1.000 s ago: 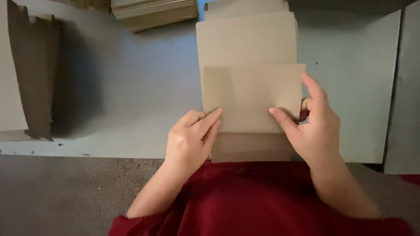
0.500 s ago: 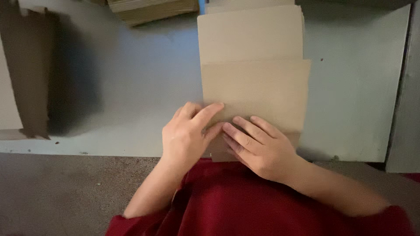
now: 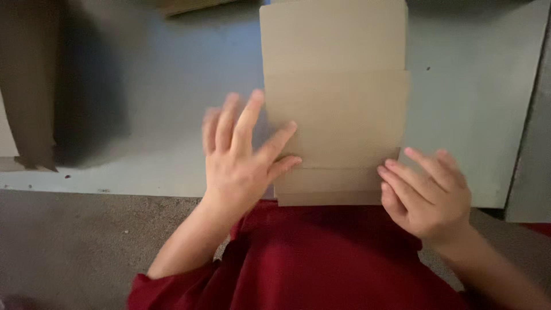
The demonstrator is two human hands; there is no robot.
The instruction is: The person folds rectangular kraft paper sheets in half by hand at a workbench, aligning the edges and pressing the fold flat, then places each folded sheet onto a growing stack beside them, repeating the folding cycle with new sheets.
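Folded cardboard (image 3: 336, 115) between open hands

A pale grey-blue table (image 3: 143, 103) fills most of the view under dim, uneven light. Brown cardboard pieces (image 3: 28, 86) stand at its left edge, casting a dark shadow across the surface. Below the table's near edge lies a speckled grey-brown floor (image 3: 86, 241).

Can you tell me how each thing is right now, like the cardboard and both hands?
folded cardboard sheet: lying flat on the table, flap folded over, near end past the edge
left hand: open, fingers spread, fingertips at the sheet's left edge
right hand: open, fingertips at the sheet's lower right corner
grey table: bearing the sheet
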